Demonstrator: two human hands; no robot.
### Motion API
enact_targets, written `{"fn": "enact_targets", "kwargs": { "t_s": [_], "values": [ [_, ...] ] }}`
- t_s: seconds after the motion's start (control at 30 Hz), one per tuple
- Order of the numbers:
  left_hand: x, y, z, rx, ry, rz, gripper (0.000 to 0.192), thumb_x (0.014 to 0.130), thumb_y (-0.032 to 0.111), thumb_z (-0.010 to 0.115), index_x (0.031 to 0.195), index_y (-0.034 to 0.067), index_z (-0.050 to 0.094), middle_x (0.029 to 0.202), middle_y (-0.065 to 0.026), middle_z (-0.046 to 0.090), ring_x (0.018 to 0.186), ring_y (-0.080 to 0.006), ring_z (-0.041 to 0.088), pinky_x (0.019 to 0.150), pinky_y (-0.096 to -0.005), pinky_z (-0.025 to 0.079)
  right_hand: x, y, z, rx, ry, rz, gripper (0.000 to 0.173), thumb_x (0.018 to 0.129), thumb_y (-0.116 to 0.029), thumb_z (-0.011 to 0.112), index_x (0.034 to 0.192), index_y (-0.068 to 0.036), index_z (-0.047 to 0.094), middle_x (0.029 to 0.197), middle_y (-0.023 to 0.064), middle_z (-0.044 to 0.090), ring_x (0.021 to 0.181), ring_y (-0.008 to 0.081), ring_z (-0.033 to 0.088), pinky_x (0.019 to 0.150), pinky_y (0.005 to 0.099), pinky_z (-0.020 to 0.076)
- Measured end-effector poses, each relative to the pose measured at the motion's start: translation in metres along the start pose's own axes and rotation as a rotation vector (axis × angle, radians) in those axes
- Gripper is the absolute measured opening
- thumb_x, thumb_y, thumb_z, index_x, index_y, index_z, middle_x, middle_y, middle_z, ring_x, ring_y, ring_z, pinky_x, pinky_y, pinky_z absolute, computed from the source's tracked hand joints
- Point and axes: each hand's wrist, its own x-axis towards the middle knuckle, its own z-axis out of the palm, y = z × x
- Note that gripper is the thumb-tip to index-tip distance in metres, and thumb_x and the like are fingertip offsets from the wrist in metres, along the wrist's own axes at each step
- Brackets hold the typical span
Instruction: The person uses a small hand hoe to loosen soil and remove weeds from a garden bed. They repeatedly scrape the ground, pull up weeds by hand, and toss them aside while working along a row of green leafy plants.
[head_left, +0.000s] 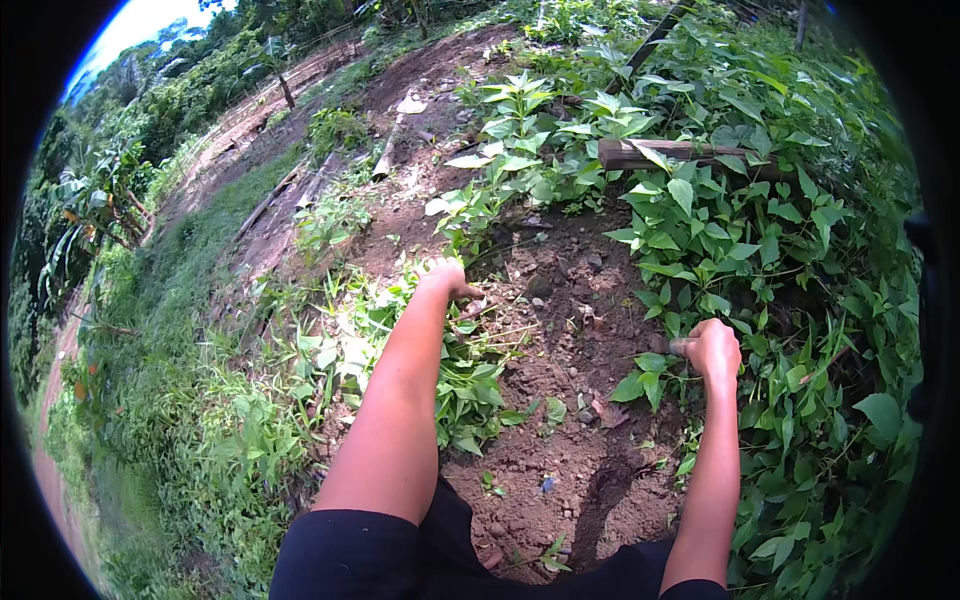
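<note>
My left hand (444, 277) reaches forward over a heap of loose leafy green stems (469, 382) on the brown soil (555, 375). Its fingers look spread, the thumb pointing right; whether it touches the leaves is unclear. At the edge of the dense leafy plants (705, 255) on the right, my right hand (712, 349) is closed in a fist around a short handle-like object (681, 346). The far part of that object is hidden or blurred, so its kind cannot be told. Leaves hang just below and left of this fist.
A cut wooden log (652, 155) lies among the plants ahead, and a dark slanting post (652, 45) stands behind it. Small stones and a blue scrap (548, 484) dot the soil. Grassy ground (225, 420) slopes away at left, with narrow poles (274, 196) lying farther off.
</note>
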Motion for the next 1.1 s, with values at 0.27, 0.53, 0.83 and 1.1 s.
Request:
{"fn": "enact_targets", "kwargs": {
  "t_s": [0.27, 0.53, 0.83, 1.1],
  "values": [
    [0.117, -0.014, 0.022, -0.102, 0.101, 0.023, 0.079, 0.074, 0.070, 0.055, 0.124, 0.009, 0.054, 0.134, -0.0156, 0.048, 0.125, -0.0352, 0.043, 0.103, -0.0547, 0.030, -0.010, -0.066, -0.005, -0.098, 0.148, -0.075, 0.022, 0.066, -0.002, 0.066, 0.088, -0.005, 0.070, 0.084, 0.0194, 0.067, 0.080, 0.0349, 0.066, 0.073, 0.0413, 0.0523],
    [0.216, 0.006, 0.044, -0.833, 0.301, 0.312, 0.056, 0.080, 0.047, 0.063, 0.117, 0.005, 0.057, 0.116, -0.0197, 0.059, 0.108, -0.0360, 0.056, 0.089, -0.0407, 0.045, 0.036, -0.227, -0.072, 0.360, -0.004, -0.087, 0.026, 0.070, -0.004, 0.066, 0.093, 0.007, 0.066, 0.071, 0.0089, 0.065, 0.055, 0.0109, 0.056, 0.054, 0.0251, 0.0457],
    [0.292, 0.022, 0.064, -1.217, 0.666, 0.146, 0.023, 0.086, 0.023, 0.056, 0.093, 0.003, 0.063, 0.089, -0.0166, 0.066, 0.086, -0.0341, 0.063, 0.074, -0.0414, 0.048, 0.140, -0.279, 0.159, 0.757, -0.200, 0.143, 0.025, 0.073, -0.009, 0.069, 0.095, 0.001, 0.068, 0.069, 0.0061, 0.065, 0.048, 0.0083, 0.052, 0.043, 0.0231, 0.0395],
    [0.297, 0.038, 0.063, -1.449, 0.542, -0.416, 0.033, 0.083, 0.028, 0.065, 0.084, -0.004, 0.059, 0.076, -0.0199, 0.066, 0.073, -0.0349, 0.065, 0.063, -0.0420, 0.048, 0.168, -0.279, 0.140, 0.658, -0.259, 0.160, 0.020, 0.075, -0.012, 0.068, 0.091, 0.000, 0.068, 0.065, 0.0048, 0.063, 0.044, 0.0069, 0.051, 0.037, 0.0214, 0.0352]
  ]
}}
